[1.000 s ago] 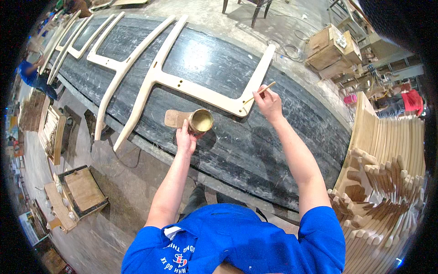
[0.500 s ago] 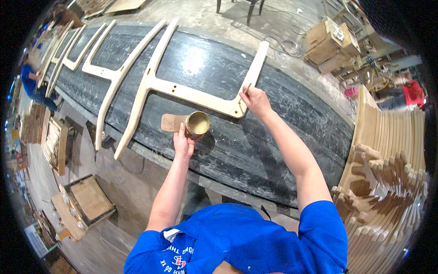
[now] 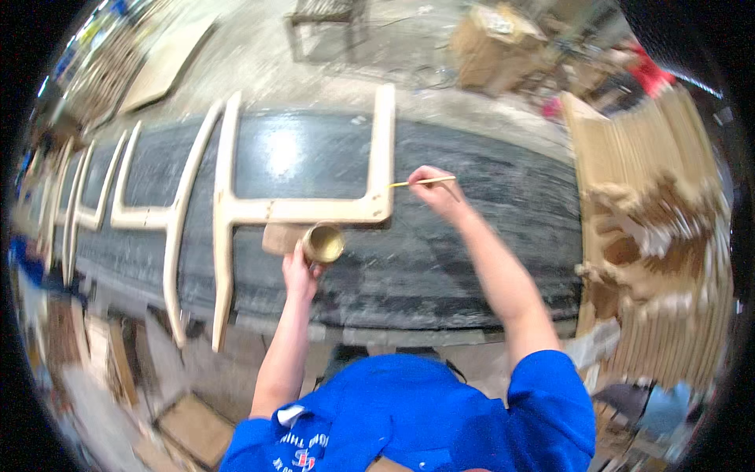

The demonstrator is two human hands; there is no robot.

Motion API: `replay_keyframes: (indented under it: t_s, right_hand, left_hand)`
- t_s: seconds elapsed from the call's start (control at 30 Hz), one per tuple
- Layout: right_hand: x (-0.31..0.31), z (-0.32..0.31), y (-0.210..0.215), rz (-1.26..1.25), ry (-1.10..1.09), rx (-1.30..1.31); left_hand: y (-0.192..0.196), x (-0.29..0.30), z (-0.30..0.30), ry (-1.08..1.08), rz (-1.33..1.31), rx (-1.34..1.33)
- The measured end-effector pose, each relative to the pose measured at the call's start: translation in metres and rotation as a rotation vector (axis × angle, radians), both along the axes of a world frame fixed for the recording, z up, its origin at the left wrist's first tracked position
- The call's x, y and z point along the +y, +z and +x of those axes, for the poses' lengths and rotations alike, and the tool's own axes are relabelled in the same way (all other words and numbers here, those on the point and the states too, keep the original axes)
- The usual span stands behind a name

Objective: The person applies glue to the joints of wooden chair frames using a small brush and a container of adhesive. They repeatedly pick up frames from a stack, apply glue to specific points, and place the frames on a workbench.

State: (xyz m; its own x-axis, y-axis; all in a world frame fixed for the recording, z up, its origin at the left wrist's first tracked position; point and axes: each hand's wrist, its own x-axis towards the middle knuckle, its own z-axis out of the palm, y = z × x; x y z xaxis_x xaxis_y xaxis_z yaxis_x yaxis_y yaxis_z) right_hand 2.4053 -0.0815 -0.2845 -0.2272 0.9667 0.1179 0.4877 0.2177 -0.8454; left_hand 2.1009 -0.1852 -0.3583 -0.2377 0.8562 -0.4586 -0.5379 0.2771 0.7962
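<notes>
My left hand (image 3: 297,275) is closed around a round can (image 3: 324,243) with pale yellow stuff inside. A flat, rounded wooden paddle (image 3: 281,238) juts out from the can's left side, by my fingers. In a pinch, my right hand (image 3: 437,190) holds a thin stick (image 3: 403,184) with a yellowish tip. That tip points left at the outer edge of the upright of a pale wooden chair frame (image 3: 307,209); whether it touches cannot be told. The frame lies flat on the dark table, its corner between my two hands.
More wooden frames (image 3: 148,215) lie in a row along the dark table (image 3: 472,252) to the left. Stacked curved wooden parts (image 3: 653,157) stand at its right end. Beyond the far edge are a stool (image 3: 326,20) and a brown box (image 3: 495,49).
The view has turned, so the table now lies more level. My right hand with the stick has moved off the frame's corner to the right of its upright. My left hand still holds the can.
</notes>
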Motion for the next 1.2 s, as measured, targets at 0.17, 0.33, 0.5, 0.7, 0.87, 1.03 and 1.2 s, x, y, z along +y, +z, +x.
replay_keyframes:
  t_s: [0.17, 0.33, 0.5, 0.7, 0.87, 1.03, 1.2]
  right_hand:
    - [-0.063, 0.069, -0.023, -0.304, -0.562, 1.353]
    - [-0.135, 0.120, 0.026, -0.174, -0.654, 1.040]
    - [-0.190, 0.209, 0.060, 0.065, -0.793, 1.032]
    - [-0.179, 0.361, 0.168, 0.483, -0.667, 1.227]
    - [-0.165, 0.495, 0.298, 0.841, -1.112, 1.336]
    - [-0.153, 0.561, 0.345, 0.781, -0.847, 1.359]
    - [-0.141, 0.588, 0.363, 0.586, -0.590, 1.510]
  left_hand:
    - [-0.006, -0.017, 0.081, -0.685, -0.043, -0.001]
    - [-0.027, -0.045, 0.187, -1.119, -0.078, 0.076]
    - [-0.028, -0.040, 0.300, -1.307, -0.016, 0.354]
    - [-0.006, -0.038, 0.339, -1.350, -0.109, 0.270]
    - [0.011, -0.047, 0.333, -1.126, -0.222, 0.062]
    - [0.011, -0.069, 0.301, -0.803, -0.207, -0.044]
    - [0.004, -0.102, 0.269, -0.737, -0.293, 0.031]
